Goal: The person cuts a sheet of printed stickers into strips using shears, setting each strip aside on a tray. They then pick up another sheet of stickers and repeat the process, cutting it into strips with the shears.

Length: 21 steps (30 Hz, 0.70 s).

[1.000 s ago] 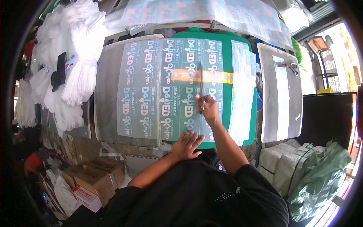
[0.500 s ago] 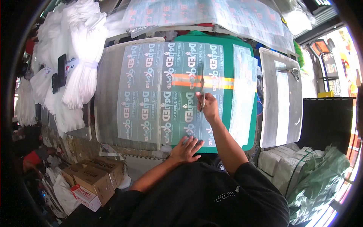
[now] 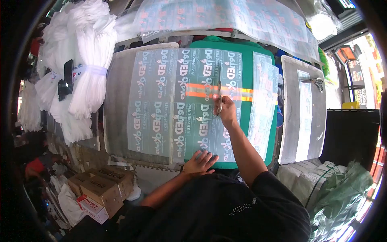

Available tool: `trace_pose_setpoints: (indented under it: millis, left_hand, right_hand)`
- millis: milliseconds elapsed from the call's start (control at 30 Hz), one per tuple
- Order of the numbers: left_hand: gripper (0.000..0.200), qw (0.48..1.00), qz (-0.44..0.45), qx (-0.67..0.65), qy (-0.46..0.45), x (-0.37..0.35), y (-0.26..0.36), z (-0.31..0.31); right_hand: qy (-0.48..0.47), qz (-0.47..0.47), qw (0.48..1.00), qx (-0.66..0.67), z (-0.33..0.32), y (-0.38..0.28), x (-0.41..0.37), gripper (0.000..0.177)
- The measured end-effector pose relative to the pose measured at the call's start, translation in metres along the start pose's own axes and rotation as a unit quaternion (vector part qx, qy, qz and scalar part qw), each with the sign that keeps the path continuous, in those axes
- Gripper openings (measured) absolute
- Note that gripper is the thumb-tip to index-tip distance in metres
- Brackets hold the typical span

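My right hand [image 3: 225, 111] grips a pair of scissors [image 3: 219, 86], blades pointing away from me, over a clear film sheet [image 3: 153, 121] printed with repeated "DepED" lettering. The blades lie along the line between two printed columns. My left hand [image 3: 200, 163] rests with fingers spread at the sheet's near edge, holding nothing. Beneath the film are a grey board [image 3: 117, 105] and a green garment [image 3: 268, 121] with orange-and-silver reflective strips [image 3: 246, 95]. A narrow printed film strip [image 3: 260, 109] lies to the right of the sheet.
Another grey board [image 3: 288, 121] at right carries a film strip and a second pair of scissors [image 3: 318, 83]. More printed film [image 3: 225, 16] lies across the back. White bundled material [image 3: 92, 52] hangs at left. Cardboard boxes [image 3: 100, 187] stand lower left, wrapped bundles [image 3: 298, 177] lower right.
My right hand and the scissors have moved slightly farther away from me along the sheet. My left hand stays at the near edge. The whole view has shifted a little.
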<state>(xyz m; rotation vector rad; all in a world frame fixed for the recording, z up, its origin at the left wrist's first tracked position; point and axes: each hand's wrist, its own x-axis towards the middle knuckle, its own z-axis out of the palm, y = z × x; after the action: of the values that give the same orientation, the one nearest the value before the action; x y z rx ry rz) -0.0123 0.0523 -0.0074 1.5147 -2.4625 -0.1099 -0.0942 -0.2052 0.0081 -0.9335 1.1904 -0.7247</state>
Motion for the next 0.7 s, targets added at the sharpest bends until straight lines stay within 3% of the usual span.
trace_pose_setpoints:
  millis: [700]
  left_hand:
    - [0.063, 1.0, -0.009, 0.0, 0.003, -0.002, 0.0, 0.004]
  right_hand:
    - [-0.018, -0.019, 0.999, 0.023, 0.005, -0.025, 0.022, 0.052]
